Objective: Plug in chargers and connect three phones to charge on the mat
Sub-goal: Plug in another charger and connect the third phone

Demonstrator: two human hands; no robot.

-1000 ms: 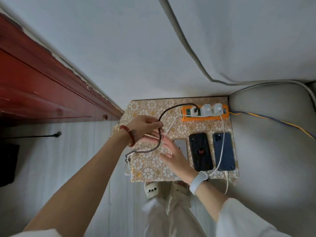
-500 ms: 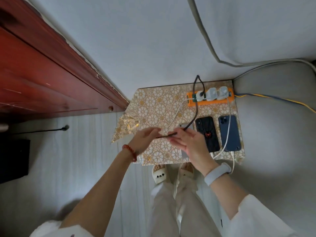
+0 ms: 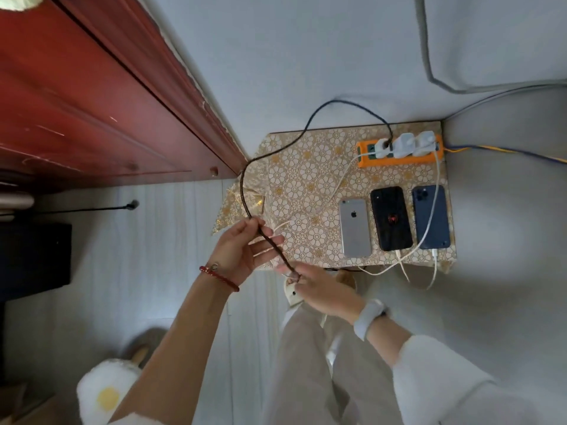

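I hold one dark braided cable (image 3: 277, 142) taut: my left hand (image 3: 242, 251) pinches its middle, my right hand (image 3: 322, 289) grips its free end. It arcs back to the orange power strip (image 3: 399, 159), which carries three white chargers (image 3: 405, 145). Below the strip, three phones lie face down on the gold floral mat (image 3: 303, 185): silver (image 3: 355, 228), black (image 3: 391, 218), blue (image 3: 431, 216). Two white cables (image 3: 429, 222) reach the black and blue ones.

Three phones (image 3: 395, 220) are lying side by side on the floral gold mat (image 3: 306, 179), with the orange power strip (image 3: 399, 154) sitting beyond them at the far edge.
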